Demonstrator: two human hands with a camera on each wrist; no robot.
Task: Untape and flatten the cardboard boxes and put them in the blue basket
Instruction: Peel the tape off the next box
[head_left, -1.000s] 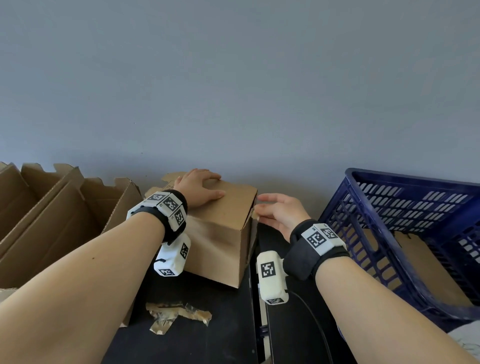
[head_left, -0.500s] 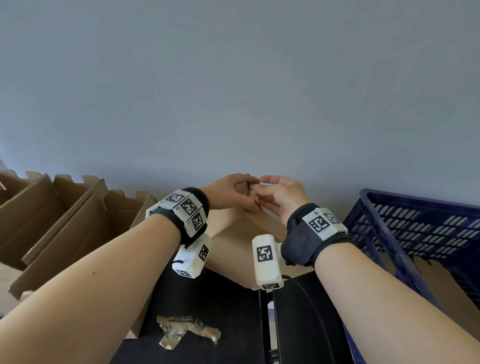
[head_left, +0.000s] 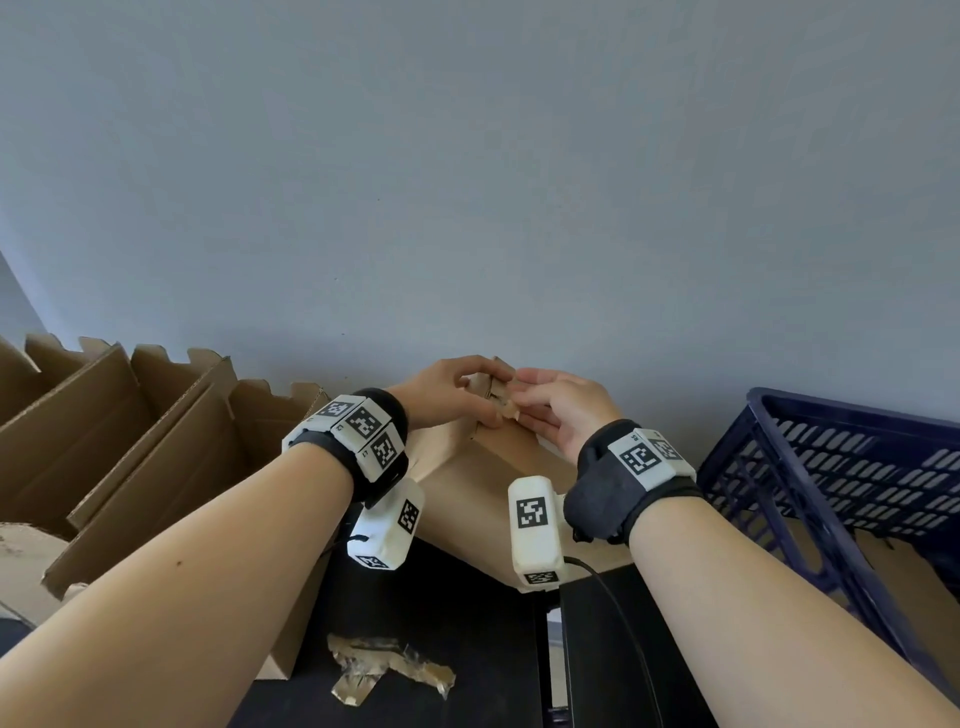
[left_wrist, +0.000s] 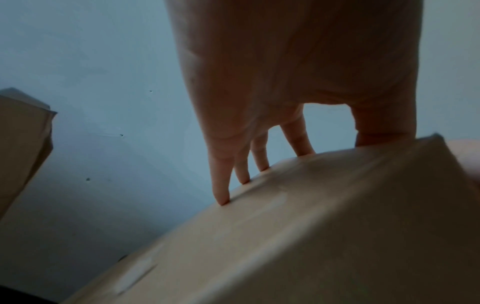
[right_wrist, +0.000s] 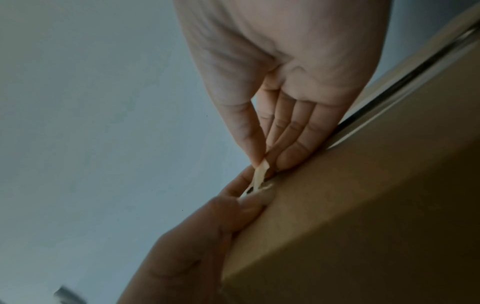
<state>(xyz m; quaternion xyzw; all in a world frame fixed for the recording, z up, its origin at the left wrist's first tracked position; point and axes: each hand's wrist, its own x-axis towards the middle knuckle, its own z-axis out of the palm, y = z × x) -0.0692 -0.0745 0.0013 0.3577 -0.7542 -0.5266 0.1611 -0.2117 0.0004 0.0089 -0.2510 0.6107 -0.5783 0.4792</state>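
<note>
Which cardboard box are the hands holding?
The closed box in the middle, tipped up, gripped by both hands; the boxes on the left stand open and untouched.

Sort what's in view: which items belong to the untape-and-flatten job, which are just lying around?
In the job:
- tilted cardboard box, steadied by the left hand
- tape end pinched by the right hand
- blue basket
- opened boxes on the left

Lying about:
- crumpled tape scrap
- black cable
</note>
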